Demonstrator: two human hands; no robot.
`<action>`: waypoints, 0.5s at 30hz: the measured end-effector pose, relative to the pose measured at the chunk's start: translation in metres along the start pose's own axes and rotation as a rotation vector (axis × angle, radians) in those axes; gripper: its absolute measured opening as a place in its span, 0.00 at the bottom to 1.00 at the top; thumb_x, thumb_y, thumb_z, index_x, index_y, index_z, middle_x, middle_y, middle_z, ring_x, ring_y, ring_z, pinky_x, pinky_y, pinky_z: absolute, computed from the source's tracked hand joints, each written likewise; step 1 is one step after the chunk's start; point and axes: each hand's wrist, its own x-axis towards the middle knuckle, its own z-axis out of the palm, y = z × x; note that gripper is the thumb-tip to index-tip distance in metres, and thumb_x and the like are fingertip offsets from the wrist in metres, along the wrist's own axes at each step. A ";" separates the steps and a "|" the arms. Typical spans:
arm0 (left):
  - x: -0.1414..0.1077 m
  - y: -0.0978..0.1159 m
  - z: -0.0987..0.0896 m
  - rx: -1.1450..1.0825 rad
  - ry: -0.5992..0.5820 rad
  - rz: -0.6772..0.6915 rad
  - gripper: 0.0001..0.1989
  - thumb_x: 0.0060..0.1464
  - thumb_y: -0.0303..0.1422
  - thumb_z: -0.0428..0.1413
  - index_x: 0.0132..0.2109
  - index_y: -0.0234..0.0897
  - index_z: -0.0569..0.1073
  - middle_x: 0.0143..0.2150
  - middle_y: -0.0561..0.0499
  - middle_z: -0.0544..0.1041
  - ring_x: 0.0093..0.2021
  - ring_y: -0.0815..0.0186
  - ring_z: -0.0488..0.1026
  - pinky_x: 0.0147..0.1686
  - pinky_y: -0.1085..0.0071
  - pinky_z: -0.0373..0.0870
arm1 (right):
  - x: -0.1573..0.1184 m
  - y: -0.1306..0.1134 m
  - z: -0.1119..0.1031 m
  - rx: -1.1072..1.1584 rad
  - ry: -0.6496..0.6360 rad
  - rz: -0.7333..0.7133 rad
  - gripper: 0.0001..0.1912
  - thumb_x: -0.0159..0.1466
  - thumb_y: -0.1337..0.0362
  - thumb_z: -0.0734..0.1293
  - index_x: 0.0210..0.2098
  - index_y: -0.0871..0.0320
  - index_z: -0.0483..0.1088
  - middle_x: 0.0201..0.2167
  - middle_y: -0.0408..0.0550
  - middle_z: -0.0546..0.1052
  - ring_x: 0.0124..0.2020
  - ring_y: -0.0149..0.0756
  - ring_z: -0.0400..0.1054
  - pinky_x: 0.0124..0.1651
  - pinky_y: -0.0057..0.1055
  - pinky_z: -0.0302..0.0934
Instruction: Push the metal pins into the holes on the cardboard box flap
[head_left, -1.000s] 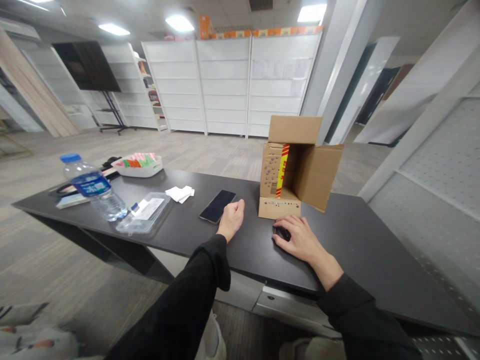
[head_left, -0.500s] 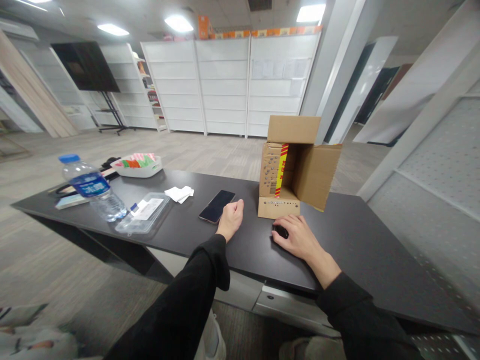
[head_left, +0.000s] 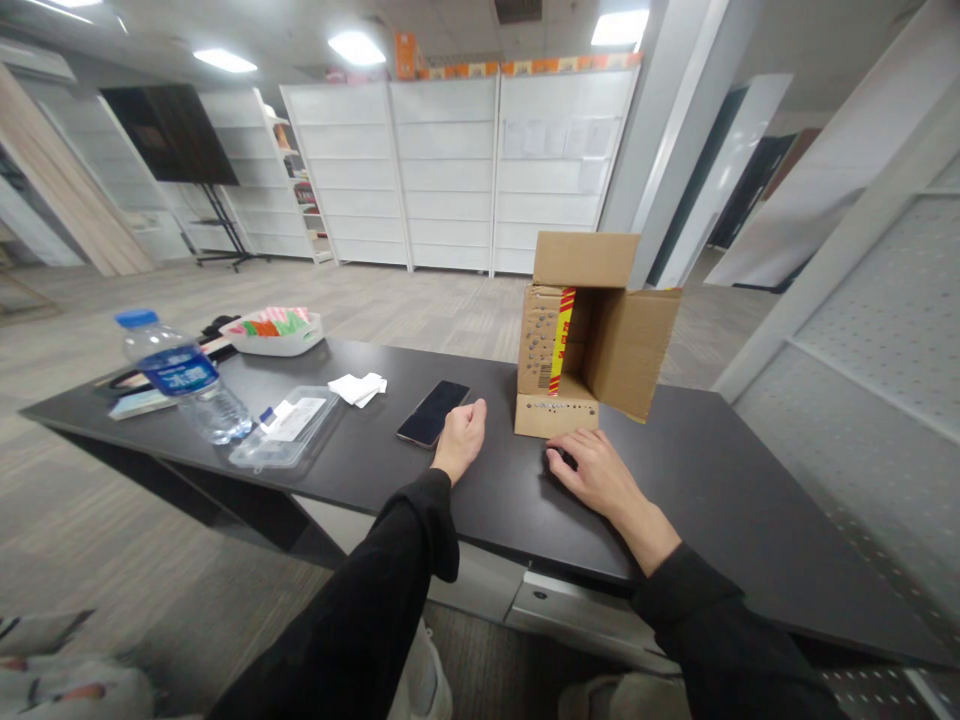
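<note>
On desk, R hand cupped, touching obj

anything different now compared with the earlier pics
On the right hand, the thumb has shifted up toward the fingers, leaving less of the black object under it visible. The left hand, curled by the phone, the cardboard box and bottle stayed put.
</note>
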 end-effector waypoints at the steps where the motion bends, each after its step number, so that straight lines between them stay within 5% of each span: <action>1: 0.000 0.000 0.000 -0.002 0.001 0.001 0.24 0.60 0.49 0.43 0.23 0.40 0.47 0.21 0.57 0.47 0.24 0.73 0.47 0.26 0.70 0.43 | 0.000 0.001 0.000 -0.004 0.006 -0.002 0.13 0.68 0.62 0.59 0.37 0.56 0.74 0.35 0.50 0.80 0.39 0.42 0.70 0.44 0.38 0.55; 7: 0.000 0.000 0.000 -0.006 0.007 0.001 0.24 0.60 0.49 0.43 0.23 0.40 0.46 0.21 0.57 0.47 0.24 0.73 0.46 0.26 0.69 0.43 | 0.001 0.005 0.004 -0.053 0.034 -0.008 0.18 0.71 0.63 0.54 0.34 0.57 0.73 0.29 0.51 0.77 0.35 0.41 0.68 0.41 0.37 0.54; 15: -0.001 0.001 -0.001 -0.007 0.007 -0.002 0.24 0.59 0.49 0.43 0.23 0.40 0.47 0.21 0.57 0.47 0.24 0.73 0.46 0.26 0.69 0.43 | 0.003 0.012 0.009 -0.015 0.136 0.058 0.19 0.72 0.61 0.52 0.38 0.58 0.73 0.33 0.54 0.78 0.37 0.43 0.70 0.42 0.38 0.58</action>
